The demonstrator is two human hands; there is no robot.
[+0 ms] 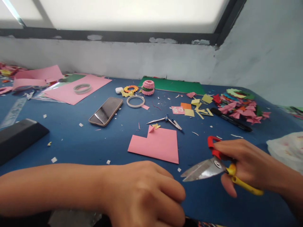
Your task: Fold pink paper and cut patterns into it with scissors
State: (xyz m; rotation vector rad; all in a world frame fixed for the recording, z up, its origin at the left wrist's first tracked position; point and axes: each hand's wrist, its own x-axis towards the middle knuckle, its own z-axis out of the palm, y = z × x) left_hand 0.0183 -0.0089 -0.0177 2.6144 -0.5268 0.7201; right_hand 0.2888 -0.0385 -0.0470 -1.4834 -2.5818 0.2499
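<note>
My right hand (246,162) holds scissors (205,170) with one red and one yellow handle; the blades point left and are nearly closed. At the bottom centre is my left hand (146,192), its fingers curled under toward the table edge. Whatever it grips, if anything, is hidden. Just beyond my left hand lies a pink paper (159,143) with a notch at its upper left. Small folded pink and yellow pieces (153,127) rest at that notch. Behind them a metal compass (166,118) lies spread open.
A phone (106,111), tape rolls (135,101), and a black case (21,137) lie on the left and middle. Colourful folded pieces (246,105), a black marker (232,119) and yellow scraps (189,112) sit at the right. Green card (175,85) lies by the wall.
</note>
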